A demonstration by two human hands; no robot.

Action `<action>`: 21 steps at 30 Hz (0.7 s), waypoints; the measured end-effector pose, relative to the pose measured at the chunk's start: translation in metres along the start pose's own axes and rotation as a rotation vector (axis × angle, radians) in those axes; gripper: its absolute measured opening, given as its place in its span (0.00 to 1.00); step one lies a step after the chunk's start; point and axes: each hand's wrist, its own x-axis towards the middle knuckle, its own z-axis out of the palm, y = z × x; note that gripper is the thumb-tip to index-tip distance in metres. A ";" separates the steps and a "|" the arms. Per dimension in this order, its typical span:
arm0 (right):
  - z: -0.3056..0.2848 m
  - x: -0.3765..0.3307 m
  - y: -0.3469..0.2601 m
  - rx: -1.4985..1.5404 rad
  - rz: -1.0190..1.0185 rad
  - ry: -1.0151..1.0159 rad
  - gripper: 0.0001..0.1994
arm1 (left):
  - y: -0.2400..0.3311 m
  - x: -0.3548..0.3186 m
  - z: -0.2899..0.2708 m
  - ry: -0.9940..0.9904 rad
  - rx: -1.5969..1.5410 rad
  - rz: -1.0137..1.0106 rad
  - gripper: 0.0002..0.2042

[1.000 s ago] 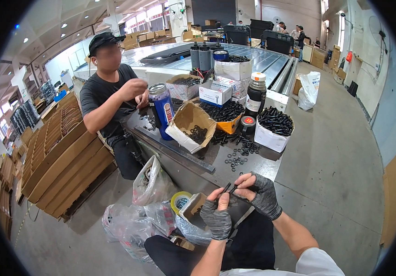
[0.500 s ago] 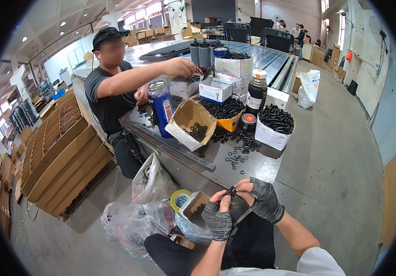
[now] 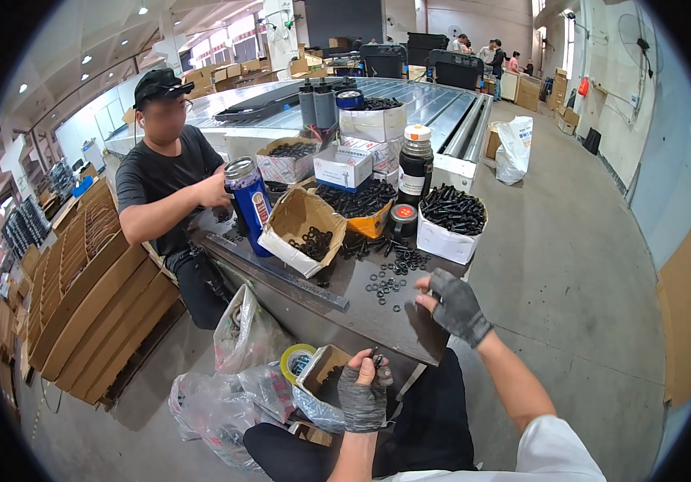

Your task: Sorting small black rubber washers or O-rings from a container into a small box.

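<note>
My left hand (image 3: 363, 395), in a grey fingerless glove, is closed on small black bolts (image 3: 374, 356) above my lap; the fingers partly hide them. Over the table's near right corner hangs my right hand (image 3: 454, 307), gloved alike, its fingers apart and nothing seen in them. Closest to its fingertips lie loose black rings (image 3: 384, 284) that look like washers or nuts. Behind these, short black bolts (image 3: 403, 259) are scattered. A white box (image 3: 451, 225) heaped with black bolts stands beyond my right hand. Below the table edge, beside my left hand, sits an open carton (image 3: 311, 377).
A tilted carton of black rings (image 3: 301, 229), a blue can (image 3: 249, 209), a dark thermos (image 3: 415, 169) and a lidded jar (image 3: 402, 221) crowd the table. A metal bar (image 3: 281, 273) runs along its edge. Plastic bags (image 3: 225, 410) lie left. A co-worker (image 3: 165, 161) sits across.
My right hand has left my left hand and moved up and forward over the table. My left hand has shifted slightly left and down. The co-worker's outstretched arm has drawn back behind the blue can.
</note>
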 end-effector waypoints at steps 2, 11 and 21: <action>0.006 0.012 0.015 0.076 0.161 -0.101 0.12 | 0.000 0.000 0.000 -0.004 -0.033 -0.030 0.12; 0.020 0.018 0.008 0.049 -0.115 -0.299 0.12 | 0.010 -0.002 -0.004 0.007 0.047 -0.035 0.11; 0.017 0.037 0.022 0.214 0.218 -0.215 0.10 | 0.009 -0.004 -0.009 0.018 0.081 -0.011 0.13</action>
